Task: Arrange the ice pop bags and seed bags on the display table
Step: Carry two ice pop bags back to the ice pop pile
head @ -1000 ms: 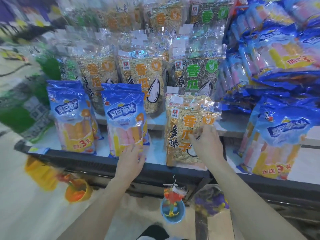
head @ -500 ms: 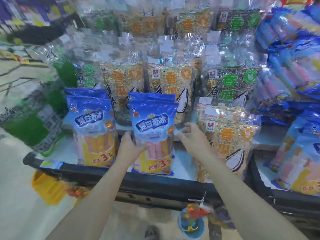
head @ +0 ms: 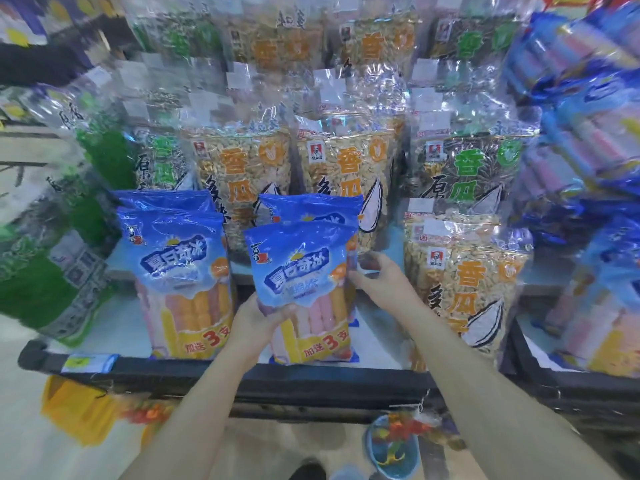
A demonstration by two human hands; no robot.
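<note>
The left hand (head: pixel 258 318) grips the lower left of an upright blue ice pop bag (head: pixel 304 265), printed 夏日奇冰 and 加送3支, at the front of the bench (head: pixel 311 381). The right hand (head: pixel 379 282) has its fingertips at the bag's right edge; I cannot tell whether they pinch it. Just to the right stands a seed bag (head: pixel 464 292) marked 香瓜子.

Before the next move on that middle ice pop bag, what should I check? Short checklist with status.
1. Grip: left hand holds the front middle ice pop bag low on its left side: ok.
2. Second hold: right hand touches the bag's right edge; whether it grips firmly: cannot tell.
3. Bag upright, label facing forward: ok.
4. Gap to the left ice pop bag: ok, they stand apart.
5. Bag bottom inside the table rim: ok.
6. Right forearm clear of the seed bag beside it: cannot tell.
</note>
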